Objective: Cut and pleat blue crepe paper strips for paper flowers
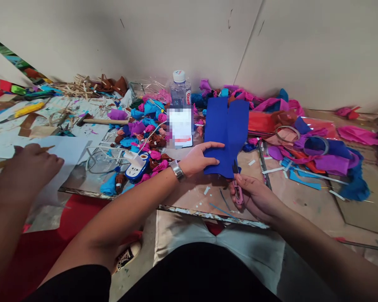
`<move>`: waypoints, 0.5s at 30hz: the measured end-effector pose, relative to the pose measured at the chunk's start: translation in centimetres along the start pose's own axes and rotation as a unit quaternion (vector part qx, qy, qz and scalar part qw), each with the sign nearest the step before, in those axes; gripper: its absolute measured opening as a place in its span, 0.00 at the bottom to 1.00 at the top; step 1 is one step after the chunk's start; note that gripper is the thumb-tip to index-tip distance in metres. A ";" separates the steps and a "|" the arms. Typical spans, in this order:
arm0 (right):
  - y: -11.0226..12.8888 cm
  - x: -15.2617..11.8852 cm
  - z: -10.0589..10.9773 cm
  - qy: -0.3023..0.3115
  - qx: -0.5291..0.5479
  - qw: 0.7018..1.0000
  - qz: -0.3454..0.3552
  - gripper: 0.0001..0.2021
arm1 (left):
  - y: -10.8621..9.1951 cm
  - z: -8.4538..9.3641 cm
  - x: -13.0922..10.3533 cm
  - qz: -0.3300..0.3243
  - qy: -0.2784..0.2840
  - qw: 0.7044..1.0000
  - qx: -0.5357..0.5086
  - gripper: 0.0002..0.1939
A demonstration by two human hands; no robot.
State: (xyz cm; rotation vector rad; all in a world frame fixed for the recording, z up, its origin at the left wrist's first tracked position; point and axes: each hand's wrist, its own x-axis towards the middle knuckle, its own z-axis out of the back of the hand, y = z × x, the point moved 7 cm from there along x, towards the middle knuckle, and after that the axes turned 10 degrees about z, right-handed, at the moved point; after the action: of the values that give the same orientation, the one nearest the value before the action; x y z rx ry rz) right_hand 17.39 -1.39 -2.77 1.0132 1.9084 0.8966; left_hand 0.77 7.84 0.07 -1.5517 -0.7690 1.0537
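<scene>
Cropped black clothing (pixel 204 279), hands (pixel 197 160) (pixel 253 195) partly covering pink-handled snips (pixel 238 195), blue sheet (pixel 219 126)

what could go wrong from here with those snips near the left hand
The snips in the right hand are at the blue sheet's lower edge, near the left hand, so a slip might nick a finger. The white cable lies close to the left forearm and could snag. The upright bottle beside the sheet might tip if bumped.
</scene>
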 end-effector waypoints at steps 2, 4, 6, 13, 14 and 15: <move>0.1 0.1 0.1 -0.001 -0.004 1.000 0.003 0.20 | -0.1 -0.1 -0.1 0.002 -0.002 1.000 0.013 0.32; 0.1 0.2 0.1 -0.003 -0.005 1.000 0.008 0.20 | -0.2 -0.1 -0.2 0.000 -0.005 1.000 0.023 0.32; 0.2 0.3 0.1 -0.006 -0.005 1.000 0.009 0.20 | -0.1 -0.1 -0.2 0.000 -0.006 1.000 0.025 0.33; 0.4 0.8 -0.1 -0.007 -0.002 1.000 0.019 0.20 | 0.4 -0.3 -0.2 0.000 0.003 1.000 -0.005 0.32; 0.5 0.8 -0.1 -0.007 -0.002 1.000 0.020 0.20 | 0.5 -0.3 -0.1 0.003 0.005 1.000 -0.009 0.33; 0.5 0.8 -0.1 -0.007 -0.002 1.000 0.019 0.20 | 0.6 -0.3 -0.1 0.006 0.006 1.000 -0.012 0.33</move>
State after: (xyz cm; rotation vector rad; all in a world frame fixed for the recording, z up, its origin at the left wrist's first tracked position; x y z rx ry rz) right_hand 17.17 -0.45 -2.55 1.0548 1.8802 0.9128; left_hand 0.97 7.49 -0.44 -1.5842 -0.7671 1.0462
